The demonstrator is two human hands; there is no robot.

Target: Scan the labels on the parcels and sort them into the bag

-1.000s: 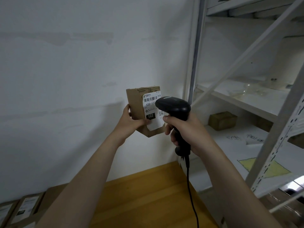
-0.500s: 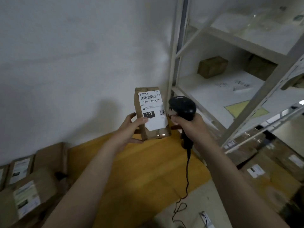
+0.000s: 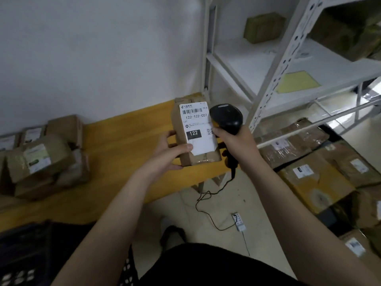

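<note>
My left hand (image 3: 170, 153) grips a small brown cardboard parcel (image 3: 195, 133) upright above the wooden table, thumb on the lower edge of its white label reading 122-122-C07. My right hand (image 3: 237, 141) holds a black corded barcode scanner (image 3: 226, 117), whose head sits just right of the label, close against the parcel. The scanner's cable hangs down to the floor. No bag is clearly visible.
A yellow wooden table (image 3: 115, 153) carries a pile of labelled parcels (image 3: 43, 159) at its left end. A white metal shelf rack (image 3: 274, 75) stands to the right with a box on it. Larger parcels (image 3: 313, 174) lie on the floor. A dark crate (image 3: 24, 252) sits bottom left.
The view has tilted down from the wall to the table and floor. Both hands came lower with the parcel and scanner, which stay close together.
</note>
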